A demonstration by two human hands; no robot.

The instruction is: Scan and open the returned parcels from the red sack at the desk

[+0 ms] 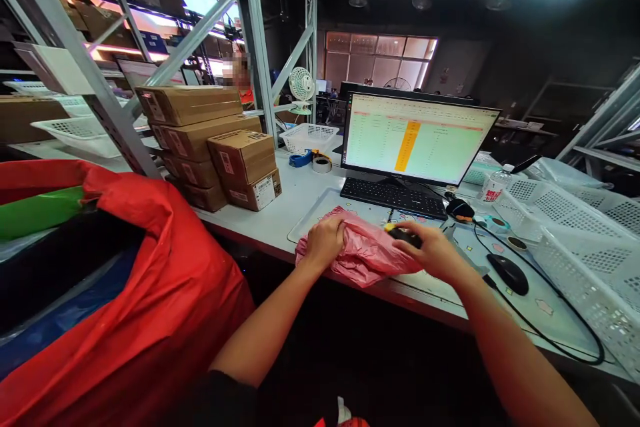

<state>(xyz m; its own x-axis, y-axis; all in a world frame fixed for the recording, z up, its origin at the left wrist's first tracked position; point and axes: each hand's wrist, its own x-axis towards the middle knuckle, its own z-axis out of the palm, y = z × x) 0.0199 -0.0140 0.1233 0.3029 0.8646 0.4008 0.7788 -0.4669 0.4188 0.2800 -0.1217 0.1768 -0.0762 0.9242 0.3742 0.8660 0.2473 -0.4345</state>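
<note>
A red sack fills the near left, its mouth open, with a green roll and dark blue lining inside. Far left of it, grey racking carries white baskets and cartons. The bench runs from far left to near right.

On the bench at the right sit stacked white baskets. At the middle, far side, stands a monitor showing a pale green sheet with an orange column, and a black keyboard lies just in front of it. To the left is a pile of brown boxes, the nearest ones labelled. Beyond them are a small white basket, a desk fan and a tape roll.

At the near edge of the bench, in the middle, lies a crumpled pink bag. The left hand presses on its left end, its grip closed on a fold of the plastic. The right hand rests on the bag's right end, its grip wrapped around a small black scanner with a yellow tip. A black mouse lies right of that hand, its cable looping toward the near edge. A bottle stands near the monitor's right foot.
</note>
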